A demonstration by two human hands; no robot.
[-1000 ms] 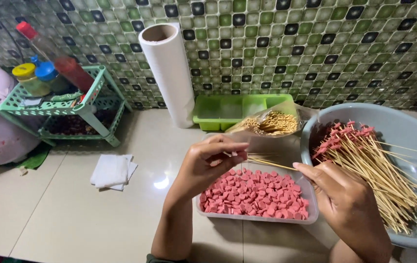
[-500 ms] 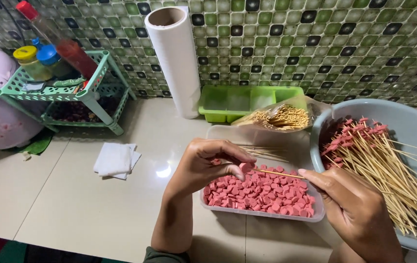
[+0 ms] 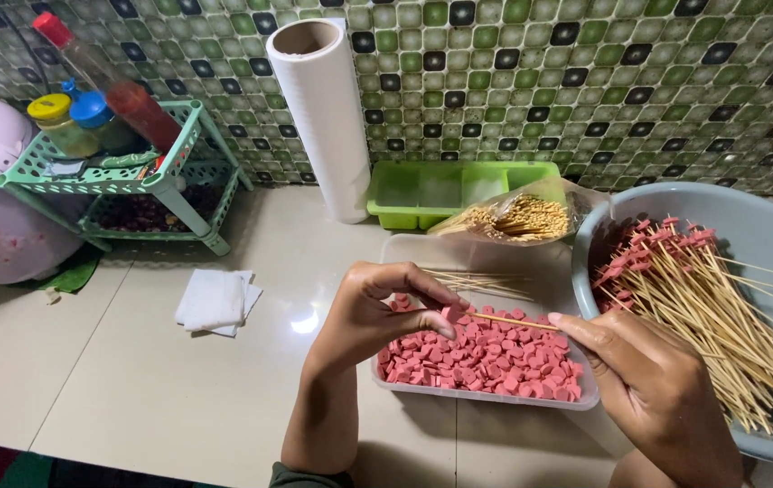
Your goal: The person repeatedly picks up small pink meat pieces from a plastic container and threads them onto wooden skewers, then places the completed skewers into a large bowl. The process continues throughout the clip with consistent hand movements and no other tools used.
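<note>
Since half a second ago both hands have drawn together over the tray, and the pink slice now meets the skewer tip. Nearest the camera, the right hand (image 3: 648,398) is closed around the thin bamboo skewer (image 3: 517,321), pinching its rear end so the stick points left, roughly level. The left hand (image 3: 377,312) pinches a small round pink sausage slice (image 3: 450,314) between thumb and fingertips, held against the skewer's tip just above the tray.

Under both hands lies the clear rectangular plastic tray (image 3: 495,394), filled with more pink sausage slices, with a few bare skewers resting on its far end. To the right sits a large grey-blue round plastic basin (image 3: 766,226) heaped with loaded skewers, pink pieces at their far tips. A folded white cloth (image 3: 215,300) lies on the pale tiled counter to the left.

Farther back stand a clear bag of bamboo sticks (image 3: 526,217), a shallow lime-green plastic tray (image 3: 422,190), an upright white roll (image 3: 327,117), and a mint-green plastic rack (image 3: 124,176) holding jars and a bottle against the green mosaic wall.
</note>
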